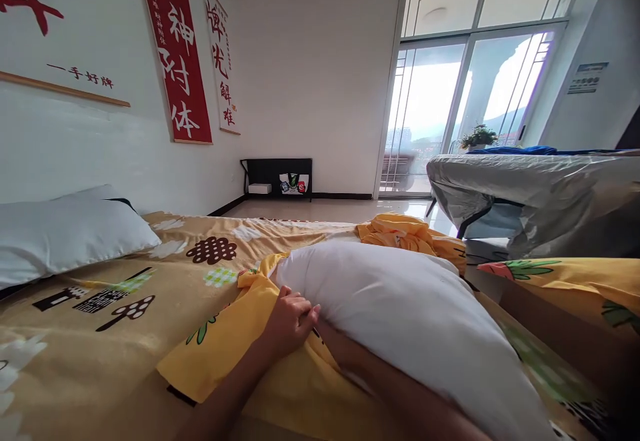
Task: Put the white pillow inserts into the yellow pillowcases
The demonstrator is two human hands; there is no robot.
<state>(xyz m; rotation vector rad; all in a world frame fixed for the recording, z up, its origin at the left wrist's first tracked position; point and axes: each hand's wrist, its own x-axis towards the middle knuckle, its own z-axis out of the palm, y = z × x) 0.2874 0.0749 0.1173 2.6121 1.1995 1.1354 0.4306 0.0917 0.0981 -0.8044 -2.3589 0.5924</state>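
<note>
A plump white pillow (pixel 395 301) lies across the bed in front of me, its far left corner inside the opening of a yellow pillowcase (pixel 225 338) with a leafy print. My left hand (pixel 293 318) is closed on the pillowcase's edge, right beside the pillow. My right forearm (pixel 360 361) reaches in along the pillow's near side. Its hand is hidden by the cloth and my left hand, so the fingers do not show. More bunched yellow cloth (pixel 400 228) lies beyond the pillow.
Another white pillow (pixel 75 231) rests on the patterned bedsheet (pixel 175 294) at left. At right are yellow printed cloth (pixel 575 281) and a plastic-covered table (pixel 525 174) with a plant (pixel 479 136). A low black shelf (pixel 275 174) stands by the far wall.
</note>
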